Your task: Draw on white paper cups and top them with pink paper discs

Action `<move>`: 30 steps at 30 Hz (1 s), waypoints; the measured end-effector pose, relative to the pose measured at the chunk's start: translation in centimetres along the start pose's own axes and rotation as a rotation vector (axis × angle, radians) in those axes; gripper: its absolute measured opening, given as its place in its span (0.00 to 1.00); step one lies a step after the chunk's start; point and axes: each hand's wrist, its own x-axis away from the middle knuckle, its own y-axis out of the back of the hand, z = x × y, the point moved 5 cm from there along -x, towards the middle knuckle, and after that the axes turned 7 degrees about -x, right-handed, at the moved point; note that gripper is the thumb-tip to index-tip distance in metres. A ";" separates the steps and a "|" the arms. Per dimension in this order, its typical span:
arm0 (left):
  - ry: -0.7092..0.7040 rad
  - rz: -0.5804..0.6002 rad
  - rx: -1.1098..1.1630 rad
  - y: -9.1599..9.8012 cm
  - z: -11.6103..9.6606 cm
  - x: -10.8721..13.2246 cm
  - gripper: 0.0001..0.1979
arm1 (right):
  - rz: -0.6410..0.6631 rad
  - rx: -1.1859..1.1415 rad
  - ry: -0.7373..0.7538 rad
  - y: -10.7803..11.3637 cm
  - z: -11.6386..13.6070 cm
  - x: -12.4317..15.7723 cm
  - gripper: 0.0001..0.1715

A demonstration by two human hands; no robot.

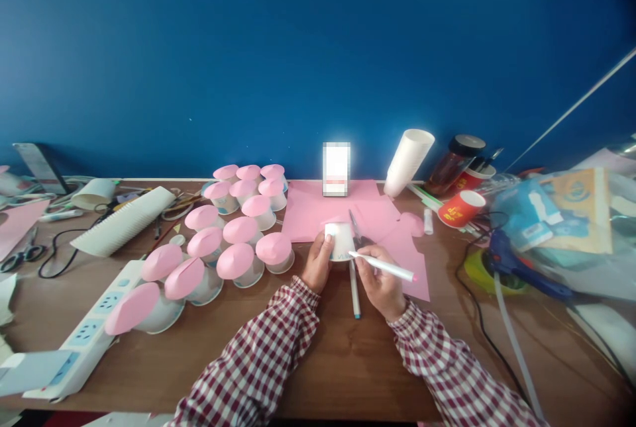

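Observation:
My left hand (317,263) is closed round a small white paper cup (340,241) that stands upside down on pink paper (318,212). My right hand (380,281) grips a white marker (385,268) with a pink end, its tip touching the cup's side. A second white pen (354,291) with a teal end lies on the table between my hands. Scissors (356,228) rest on the pink sheet just behind the cup.
Several upturned cups with pink paper discs (238,232) cluster to the left. A power strip (82,341), stacks of white cups (124,220) (408,161), red cups (461,207), a glue stick (428,220), a blue glue gun (517,268) and cables (477,321) crowd the wooden table (248,354).

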 end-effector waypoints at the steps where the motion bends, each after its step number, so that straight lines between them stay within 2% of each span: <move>1: 0.000 0.005 0.009 -0.1 -0.1 0.0 0.21 | 0.002 -0.003 -0.001 0.0 0.0 0.0 0.04; 6: -0.001 0.021 0.035 -0.2 -0.2 0.0 0.20 | 0.006 -0.014 -0.013 -0.1 -0.1 0.0 0.03; 16: -0.036 0.004 -0.063 0.4 0.5 -0.2 0.22 | 0.065 -0.036 -0.028 -0.4 0.2 -0.2 0.03; 26: -0.054 -0.031 -0.168 0.5 0.0 -0.1 0.25 | 0.085 -0.060 0.063 -0.4 0.8 -0.4 0.04; 30: -0.060 -0.027 -0.180 0.4 0.0 -0.1 0.25 | 0.080 -0.020 0.004 -0.4 0.4 -0.3 0.02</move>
